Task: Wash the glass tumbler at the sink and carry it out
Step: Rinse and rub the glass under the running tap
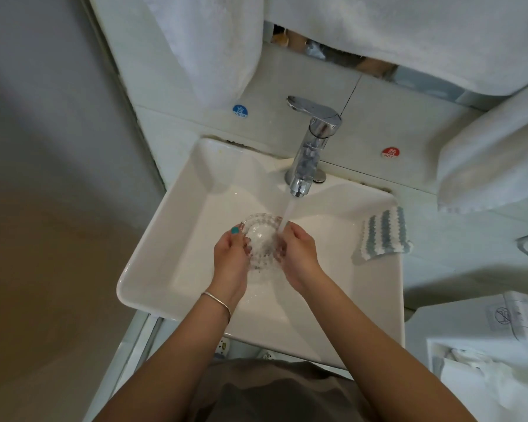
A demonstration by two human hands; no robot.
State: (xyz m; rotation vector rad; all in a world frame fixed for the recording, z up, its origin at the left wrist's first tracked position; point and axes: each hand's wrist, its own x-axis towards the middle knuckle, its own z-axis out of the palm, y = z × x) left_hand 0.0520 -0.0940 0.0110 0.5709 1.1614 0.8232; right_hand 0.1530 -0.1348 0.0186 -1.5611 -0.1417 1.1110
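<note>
Rinsing is under way: the glass tumbler sits low over the sink, tilted so its mouth faces up toward me, cupped between both hands. The left hand curls round its left wall, thumb on the rim; the right hand wraps the other side, where the stream from the tap strikes. By my reckoning the washing is midway, with shutting off the water and carrying the tumbler out yet to do
</note>
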